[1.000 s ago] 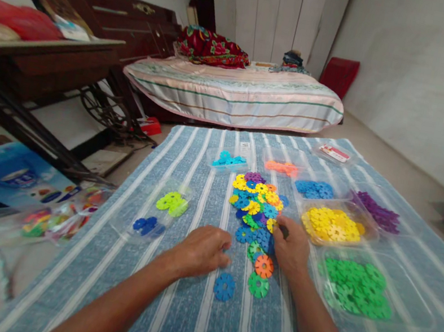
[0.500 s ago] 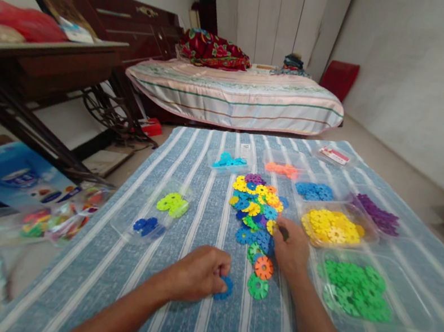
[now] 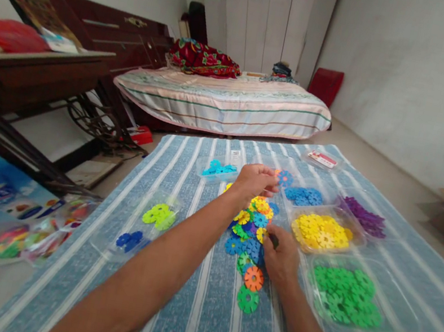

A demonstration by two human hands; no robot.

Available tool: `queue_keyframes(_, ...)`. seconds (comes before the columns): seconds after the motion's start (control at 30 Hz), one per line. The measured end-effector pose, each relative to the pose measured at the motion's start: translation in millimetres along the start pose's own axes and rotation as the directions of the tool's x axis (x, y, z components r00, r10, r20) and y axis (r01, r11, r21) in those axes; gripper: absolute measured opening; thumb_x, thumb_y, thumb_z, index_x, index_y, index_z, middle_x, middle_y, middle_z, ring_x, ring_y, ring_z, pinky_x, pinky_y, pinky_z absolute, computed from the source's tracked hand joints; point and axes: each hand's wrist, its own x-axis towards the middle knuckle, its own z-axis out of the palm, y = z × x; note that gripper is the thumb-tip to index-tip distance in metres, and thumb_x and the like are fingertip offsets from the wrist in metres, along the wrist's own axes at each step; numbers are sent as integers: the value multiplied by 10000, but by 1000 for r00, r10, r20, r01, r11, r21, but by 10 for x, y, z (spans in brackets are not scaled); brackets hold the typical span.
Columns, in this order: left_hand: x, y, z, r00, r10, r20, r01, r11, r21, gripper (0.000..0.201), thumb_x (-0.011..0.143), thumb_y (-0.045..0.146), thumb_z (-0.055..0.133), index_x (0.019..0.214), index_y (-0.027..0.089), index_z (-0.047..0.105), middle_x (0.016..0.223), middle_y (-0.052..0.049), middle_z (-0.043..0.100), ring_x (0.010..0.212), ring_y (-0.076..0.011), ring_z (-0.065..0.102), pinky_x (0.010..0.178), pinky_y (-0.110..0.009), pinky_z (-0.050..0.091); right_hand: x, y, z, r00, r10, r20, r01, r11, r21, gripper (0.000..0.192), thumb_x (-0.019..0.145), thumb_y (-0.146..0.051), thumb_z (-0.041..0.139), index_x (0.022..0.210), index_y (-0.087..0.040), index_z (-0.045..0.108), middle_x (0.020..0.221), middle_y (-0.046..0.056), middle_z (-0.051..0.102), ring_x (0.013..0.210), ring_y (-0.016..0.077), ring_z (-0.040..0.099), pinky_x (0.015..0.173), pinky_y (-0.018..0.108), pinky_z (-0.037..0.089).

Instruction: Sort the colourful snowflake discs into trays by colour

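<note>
My left hand (image 3: 254,180) reaches far forward over the striped blue cloth (image 3: 186,320) and pinches a blue flower-shaped disc (image 3: 286,178). It holds the disc just left of the clear tray of blue discs (image 3: 305,195). My right hand (image 3: 281,256) rests on the near edge of the mixed pile of coloured discs (image 3: 248,233), fingertips closed on a yellow disc (image 3: 261,234). An orange disc (image 3: 254,278) and a green disc (image 3: 247,299) lie loose just below that hand.
Clear trays hold yellow (image 3: 322,231), green (image 3: 347,297), purple (image 3: 363,216), light blue (image 3: 217,168), lime (image 3: 159,215) and dark blue discs (image 3: 129,239). A bag of pieces (image 3: 21,233) lies off the cloth at left. A bed (image 3: 225,101) and a dark wooden table (image 3: 27,74) stand beyond.
My left hand took the blue disc from the cloth near me and carried it forward to beside the blue tray. My right hand stayed on the pile.
</note>
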Motion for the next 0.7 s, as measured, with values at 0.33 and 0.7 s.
queue_keyframes(0.33,-784,-343,-10,914,56,402,-265,833,486,114,549,80,607,501,161,542,499,14,519,572,-155,523,583,-256,379,4,20,4,1000,11,27,-12,1000,6,261,757,-251,474,943,-189,646,888,52,675,829,201,577,742,331,427)
queue_keyframes(0.7,-1202,-764,114,886,30,463,-416,495,763,204,733,278,547,909,178,572,979,-96,574,911,-250,546,751,-350,448,-1,34,4,1000,-25,14,25,1000,-20,279,751,-256,464,949,-191,649,940,62,676,874,213,579,810,362,434)
